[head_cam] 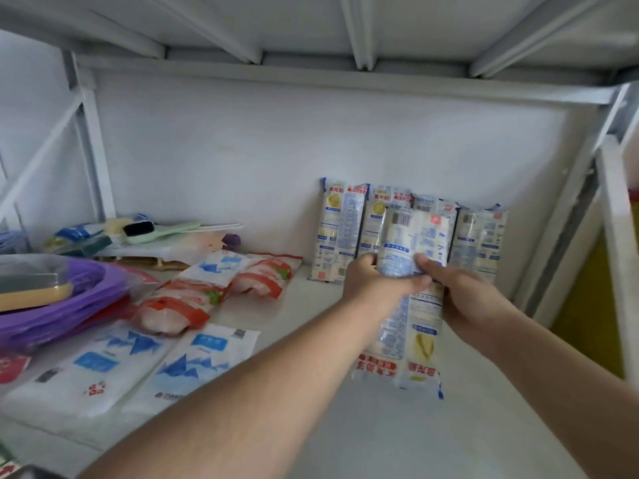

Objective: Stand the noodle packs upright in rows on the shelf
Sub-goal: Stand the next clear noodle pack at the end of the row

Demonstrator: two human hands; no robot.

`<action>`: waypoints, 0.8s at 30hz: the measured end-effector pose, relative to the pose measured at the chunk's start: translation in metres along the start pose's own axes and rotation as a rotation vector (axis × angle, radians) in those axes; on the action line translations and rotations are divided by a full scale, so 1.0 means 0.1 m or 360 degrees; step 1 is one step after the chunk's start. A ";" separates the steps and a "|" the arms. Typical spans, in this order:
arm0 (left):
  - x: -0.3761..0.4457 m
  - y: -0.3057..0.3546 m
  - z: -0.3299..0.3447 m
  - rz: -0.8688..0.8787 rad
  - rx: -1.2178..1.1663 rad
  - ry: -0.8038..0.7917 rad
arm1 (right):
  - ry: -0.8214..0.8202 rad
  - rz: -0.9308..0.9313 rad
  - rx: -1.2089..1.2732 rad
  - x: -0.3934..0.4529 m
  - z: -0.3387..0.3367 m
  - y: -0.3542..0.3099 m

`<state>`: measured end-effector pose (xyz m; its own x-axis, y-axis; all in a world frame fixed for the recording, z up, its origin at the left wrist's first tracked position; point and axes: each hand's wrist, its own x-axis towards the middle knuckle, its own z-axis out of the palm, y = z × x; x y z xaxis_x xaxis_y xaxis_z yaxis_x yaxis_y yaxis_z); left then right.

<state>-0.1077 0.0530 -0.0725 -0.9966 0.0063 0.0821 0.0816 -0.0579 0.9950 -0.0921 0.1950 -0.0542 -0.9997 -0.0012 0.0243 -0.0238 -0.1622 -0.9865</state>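
Several white noodle packs with blue and yellow print (pixel 340 233) stand upright against the back wall of the white shelf (pixel 311 340). In front of them, my left hand (pixel 373 281) and my right hand (pixel 466 299) both grip one more upright noodle pack (pixel 413 236) near its lower part. Below my hands another noodle pack (pixel 411 347) lies flat on the shelf, upside down, its top end hidden under my hands. Whether my right hand also touches that flat pack is unclear.
Flat white bags with blue mountain print (pixel 193 368) and red-and-white bags (pixel 173 309) lie left of centre. Purple basins (pixel 52 305) and kitchen tools (pixel 138 231) fill the far left. A shelf post (pixel 619 236) stands at the right.
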 end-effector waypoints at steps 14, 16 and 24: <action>0.03 0.04 -0.26 -0.0033 -0.0111 -0.0411 | 0.0147 -0.0185 -0.0089 0.01 0.12 -0.13; 0.02 0.00 -0.29 -0.0082 -0.0073 -0.0457 | 0.0184 -0.0171 -0.0084 0.00 0.11 -0.13; -0.03 -0.13 -0.32 -0.0153 0.0062 -0.0583 | 0.0287 -0.0175 -0.0091 0.04 0.02 -0.13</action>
<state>-0.1056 0.0219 -0.0874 -0.9302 0.3670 -0.0037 -0.0045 -0.0015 1.0000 -0.0959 0.1947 -0.0414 -0.9758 0.1905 0.1077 -0.1276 -0.0952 -0.9872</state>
